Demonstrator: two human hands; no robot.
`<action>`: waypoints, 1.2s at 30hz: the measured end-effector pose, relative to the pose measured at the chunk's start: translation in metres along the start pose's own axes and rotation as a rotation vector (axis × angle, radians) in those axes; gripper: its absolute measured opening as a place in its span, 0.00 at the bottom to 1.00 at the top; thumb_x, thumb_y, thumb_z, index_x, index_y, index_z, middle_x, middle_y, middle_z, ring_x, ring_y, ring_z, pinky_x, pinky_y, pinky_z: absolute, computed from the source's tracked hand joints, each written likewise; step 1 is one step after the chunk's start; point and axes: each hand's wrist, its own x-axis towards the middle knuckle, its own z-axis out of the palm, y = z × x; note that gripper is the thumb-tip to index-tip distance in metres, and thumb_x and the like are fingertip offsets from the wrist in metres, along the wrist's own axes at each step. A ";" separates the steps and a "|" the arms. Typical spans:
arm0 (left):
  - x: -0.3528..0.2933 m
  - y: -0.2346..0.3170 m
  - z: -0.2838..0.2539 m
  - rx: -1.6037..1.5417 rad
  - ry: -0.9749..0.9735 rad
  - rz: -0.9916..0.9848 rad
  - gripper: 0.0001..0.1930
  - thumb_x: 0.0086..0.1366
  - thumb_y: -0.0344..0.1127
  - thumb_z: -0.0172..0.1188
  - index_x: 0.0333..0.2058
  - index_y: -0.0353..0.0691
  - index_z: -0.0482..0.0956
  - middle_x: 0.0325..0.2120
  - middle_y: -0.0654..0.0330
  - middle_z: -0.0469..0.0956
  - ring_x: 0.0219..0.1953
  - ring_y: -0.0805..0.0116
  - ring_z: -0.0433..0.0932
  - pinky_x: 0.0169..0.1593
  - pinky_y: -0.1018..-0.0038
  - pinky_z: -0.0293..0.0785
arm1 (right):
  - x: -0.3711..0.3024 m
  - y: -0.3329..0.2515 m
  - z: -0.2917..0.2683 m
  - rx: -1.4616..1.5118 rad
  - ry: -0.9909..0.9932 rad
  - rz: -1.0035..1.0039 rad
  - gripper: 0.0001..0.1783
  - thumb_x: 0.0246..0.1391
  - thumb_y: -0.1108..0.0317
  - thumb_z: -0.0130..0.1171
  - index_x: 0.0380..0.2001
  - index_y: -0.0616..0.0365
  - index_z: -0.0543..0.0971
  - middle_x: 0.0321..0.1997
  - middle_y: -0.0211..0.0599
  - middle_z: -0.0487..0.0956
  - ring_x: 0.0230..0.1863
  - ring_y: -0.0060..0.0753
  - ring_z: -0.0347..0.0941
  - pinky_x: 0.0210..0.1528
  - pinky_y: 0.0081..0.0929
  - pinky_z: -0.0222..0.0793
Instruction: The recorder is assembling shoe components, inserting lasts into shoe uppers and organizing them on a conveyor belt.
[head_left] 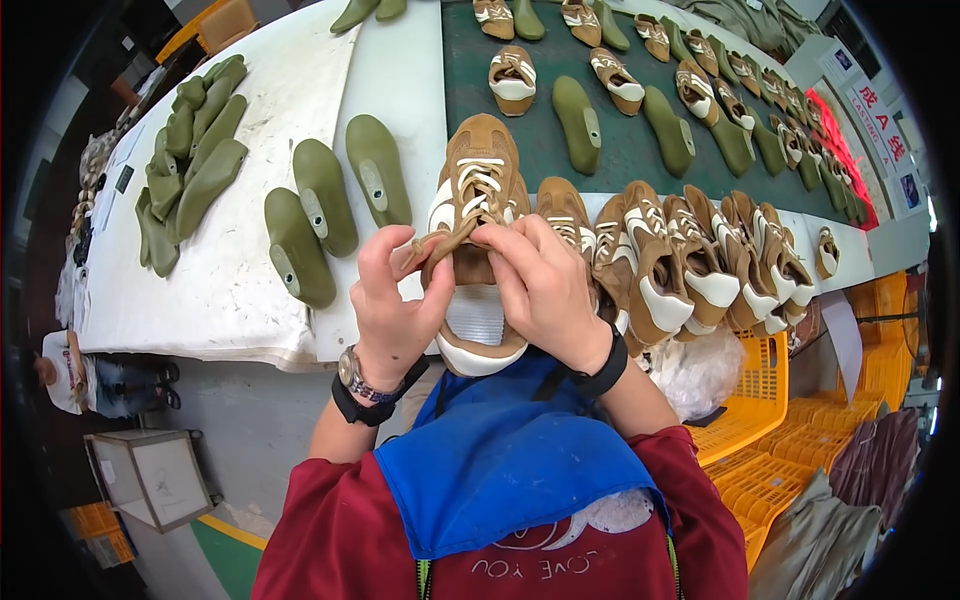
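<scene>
A brown and white sneaker [482, 140] lies in front of me with its toe pointing away and its heel toward my apron. Its brown shoelace [445, 243] is pulled up over the tongue. My left hand [398, 300] is closed in a pinch on one part of the lace, left of the shoe opening. On the other side my right hand [545, 290] pinches the lace between thumb and fingers. A pale insole shows inside the shoe.
Several matching sneakers [655, 270] stand in a row along the edge to my right. Green shoe lasts [378, 170] lie on the white table at left, with a pile [195, 150] beyond. A green conveyor belt [470, 80] carries lasts and shoes. Yellow crates [750, 400] stand at right.
</scene>
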 end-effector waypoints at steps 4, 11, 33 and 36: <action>-0.001 0.003 -0.003 0.048 -0.007 0.011 0.22 0.51 0.21 0.59 0.42 0.33 0.59 0.27 0.51 0.78 0.30 0.64 0.80 0.33 0.77 0.76 | 0.002 0.000 -0.004 0.092 -0.053 0.054 0.08 0.43 0.79 0.52 0.28 0.56 0.74 0.23 0.37 0.64 0.25 0.39 0.65 0.26 0.30 0.62; 0.006 -0.012 -0.003 -0.095 0.042 -0.108 0.12 0.55 0.21 0.53 0.39 0.33 0.67 0.29 0.52 0.77 0.29 0.68 0.78 0.33 0.77 0.73 | -0.002 0.015 -0.011 0.475 -0.326 -0.025 0.07 0.40 0.83 0.49 0.21 0.59 0.72 0.26 0.36 0.60 0.27 0.34 0.61 0.29 0.24 0.58; 0.017 -0.003 -0.012 0.210 -0.373 0.014 0.13 0.46 0.18 0.56 0.33 0.36 0.75 0.48 0.48 0.64 0.50 0.52 0.65 0.50 0.66 0.65 | -0.001 0.010 -0.002 0.152 0.106 0.182 0.16 0.42 0.79 0.56 0.38 0.60 0.70 0.30 0.41 0.70 0.28 0.38 0.70 0.29 0.27 0.67; 0.021 0.014 0.001 0.357 -0.389 0.117 0.16 0.42 0.27 0.63 0.33 0.33 0.72 0.49 0.46 0.63 0.51 0.46 0.63 0.54 0.61 0.58 | -0.003 0.008 0.002 0.174 0.050 0.084 0.14 0.43 0.77 0.55 0.37 0.60 0.71 0.32 0.43 0.71 0.33 0.46 0.71 0.33 0.31 0.69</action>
